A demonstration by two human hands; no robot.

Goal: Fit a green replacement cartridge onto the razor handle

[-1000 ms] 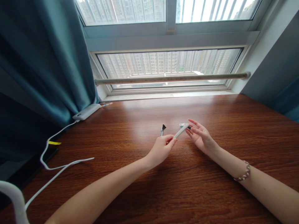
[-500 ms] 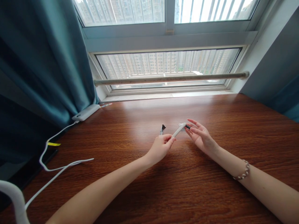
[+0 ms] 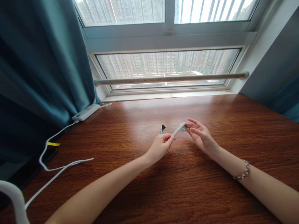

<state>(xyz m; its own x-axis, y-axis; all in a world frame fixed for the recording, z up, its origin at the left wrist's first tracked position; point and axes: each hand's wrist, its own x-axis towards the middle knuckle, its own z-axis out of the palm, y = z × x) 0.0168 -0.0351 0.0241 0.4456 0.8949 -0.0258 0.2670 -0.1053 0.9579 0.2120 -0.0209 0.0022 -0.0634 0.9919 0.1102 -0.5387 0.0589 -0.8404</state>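
My left hand (image 3: 161, 145) pinches the lower end of a slim white pen-shaped tube (image 3: 177, 129), which points up and to the right. My right hand (image 3: 200, 135) is just right of the tube's tip, fingers stretched out, and its fingertips pinch a small dark piece (image 3: 187, 126) at that tip. A small brush with a metal handle and dark bristles (image 3: 162, 128) lies on the wooden table (image 3: 187, 186) just behind my left hand. A small greenish packet (image 3: 182, 126) lies on the table behind the tube, mostly hidden.
A white power bank (image 3: 86, 112) sits at the table's back left by the teal curtain (image 3: 42, 62), with a white cable (image 3: 58, 165) trailing toward me. A window with a rail (image 3: 170, 78) runs behind the table. I wear a bead bracelet (image 3: 244, 171) on my right wrist.
The tube has shifted slightly left and away from my right hand's fingertips, showing a dark piece between them. The camera view moved a little.
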